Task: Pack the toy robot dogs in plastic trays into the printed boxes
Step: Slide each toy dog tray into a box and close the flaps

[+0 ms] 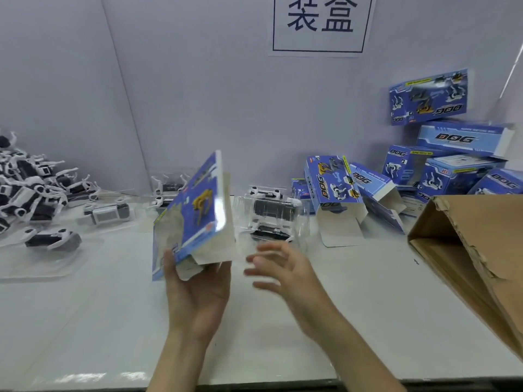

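Your left hand [195,292] grips the printed box [195,210] by its lower, open-flapped end. The box's long axis rises up and slightly right, with the blue face and its yellow dog turned left. Your right hand [283,273], blurred, with fingers spread and holding nothing, hovers just before the trayed toy dog [271,216]. The stacked boxes [455,138] read "DOG", and the wall sign [319,21] reads 装盒.

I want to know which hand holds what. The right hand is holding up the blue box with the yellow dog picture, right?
Not quite. The left hand holds up the blue box with the yellow dog picture, as the head view shows. The right hand is open, holding nothing.
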